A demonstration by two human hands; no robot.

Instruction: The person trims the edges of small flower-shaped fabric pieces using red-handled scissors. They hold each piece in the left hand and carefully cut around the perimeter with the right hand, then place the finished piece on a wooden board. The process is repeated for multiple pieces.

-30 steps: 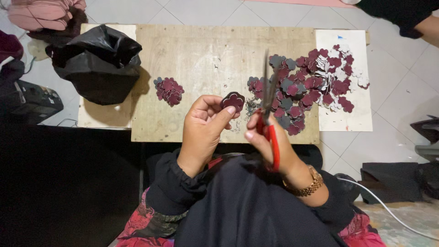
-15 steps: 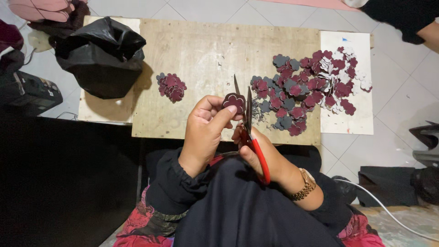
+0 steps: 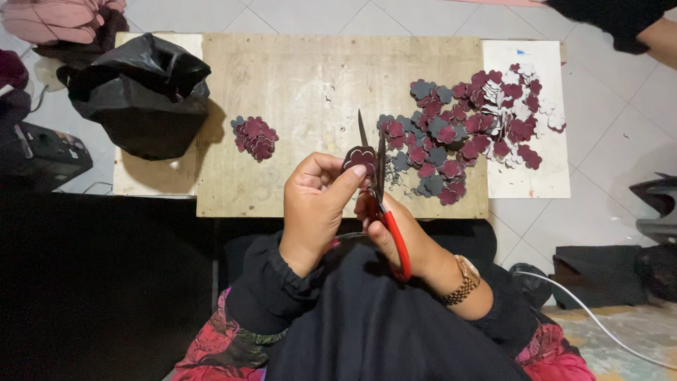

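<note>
Both hands are working at the board's near edge: the left hand (image 3: 317, 204) is pinching a maroon flower cutout (image 3: 360, 157) between thumb and fingers, while the right hand (image 3: 395, 236) is gripping red-handled scissors (image 3: 384, 212), blades parted around it. Left of the hands a small trimmed-looking stack (image 3: 255, 137) is sitting; to the right a far bigger heap of cutouts (image 3: 465, 134) is waiting, so most seems left. Beyond the left hand, a black bag (image 3: 137, 92) is resting on the wooden board (image 3: 296, 77), over a tiled floor (image 3: 620, 120).

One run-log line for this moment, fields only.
left hand: holds maroon flower cutout | right hand: holds red-handled scissors, blades open at cutout | small pile left, large pile right on wooden board
</note>
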